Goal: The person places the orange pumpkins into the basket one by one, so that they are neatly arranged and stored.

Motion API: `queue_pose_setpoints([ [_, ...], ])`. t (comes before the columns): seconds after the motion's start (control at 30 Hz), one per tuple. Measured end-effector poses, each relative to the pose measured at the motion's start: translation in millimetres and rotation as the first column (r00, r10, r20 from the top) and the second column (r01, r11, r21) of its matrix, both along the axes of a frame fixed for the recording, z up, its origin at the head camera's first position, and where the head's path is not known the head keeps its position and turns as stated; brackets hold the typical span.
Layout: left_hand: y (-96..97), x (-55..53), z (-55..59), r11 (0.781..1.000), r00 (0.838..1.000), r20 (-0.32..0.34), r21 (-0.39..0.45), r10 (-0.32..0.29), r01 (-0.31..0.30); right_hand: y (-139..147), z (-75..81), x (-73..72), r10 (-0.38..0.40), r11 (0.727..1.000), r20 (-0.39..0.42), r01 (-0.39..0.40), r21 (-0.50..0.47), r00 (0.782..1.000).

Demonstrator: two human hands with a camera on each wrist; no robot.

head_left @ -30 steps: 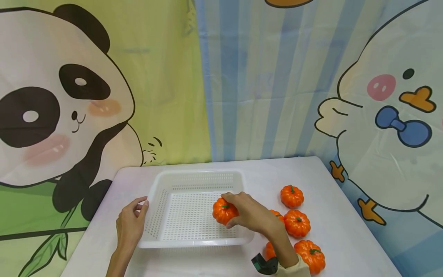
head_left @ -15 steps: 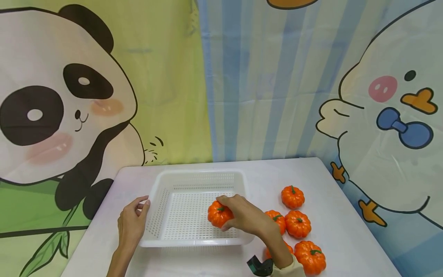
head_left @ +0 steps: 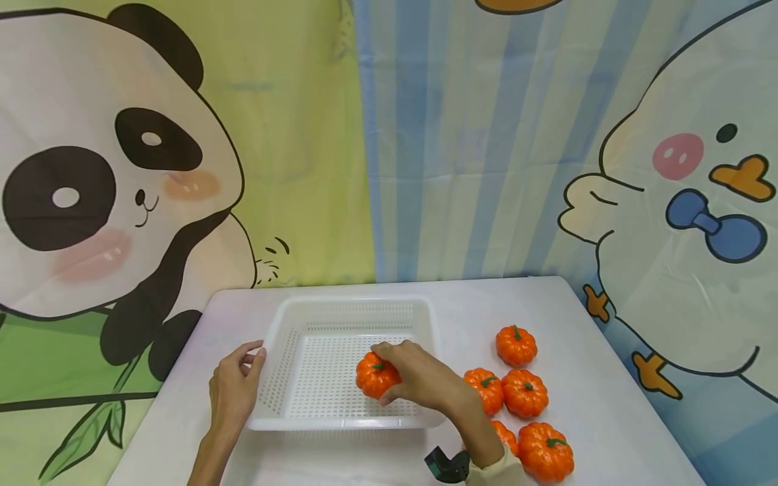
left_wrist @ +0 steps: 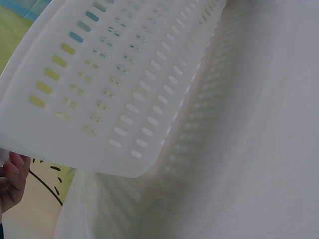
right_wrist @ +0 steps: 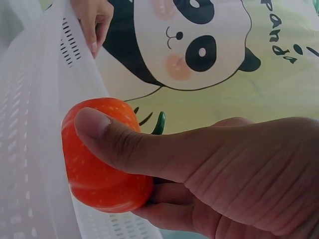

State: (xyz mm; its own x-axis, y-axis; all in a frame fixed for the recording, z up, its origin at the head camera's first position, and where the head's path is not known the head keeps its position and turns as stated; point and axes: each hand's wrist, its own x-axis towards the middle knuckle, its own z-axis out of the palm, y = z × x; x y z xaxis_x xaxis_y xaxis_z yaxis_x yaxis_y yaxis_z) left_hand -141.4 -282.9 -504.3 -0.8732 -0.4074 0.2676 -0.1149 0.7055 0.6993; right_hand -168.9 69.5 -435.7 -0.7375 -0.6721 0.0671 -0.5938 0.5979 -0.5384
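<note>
My right hand (head_left: 419,378) holds a small orange pumpkin (head_left: 372,376) with a green stem, just above the floor of a white slotted plastic basket (head_left: 340,424). In the right wrist view the thumb (right_wrist: 93,122) lies across the near side of the pumpkin, with other fingers behind and under it. My left hand (head_left: 234,388) is at the basket's left rim, its thumb and curled fingers pinching the edge. The left wrist view shows the slotted basket wall (left_wrist: 134,94) close up, with fingertips (left_wrist: 17,169) at its lower left corner.
Several more orange pumpkins lie on the white table (head_left: 608,418) right of the basket: one farther back (head_left: 516,345), a pair in the middle (head_left: 525,393), and a large one (head_left: 546,452) in front. My right forearm partly covers another pumpkin (head_left: 506,435). Printed curtains (head_left: 450,169) hang behind.
My right hand has carried the pumpkin left, from the basket's right side toward its middle. The left hand stays at the left rim. The camera view has shifted slightly.
</note>
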Motion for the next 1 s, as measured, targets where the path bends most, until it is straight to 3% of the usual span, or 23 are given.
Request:
queue_pose_setpoints([
  [1.0,0.1,-0.4,0.8,1.0,1.0,-0.01,-0.014,0.0,0.0,-50.0,-15.5,0.6,0.095,0.995,-0.053,-0.096,-0.012,0.994],
])
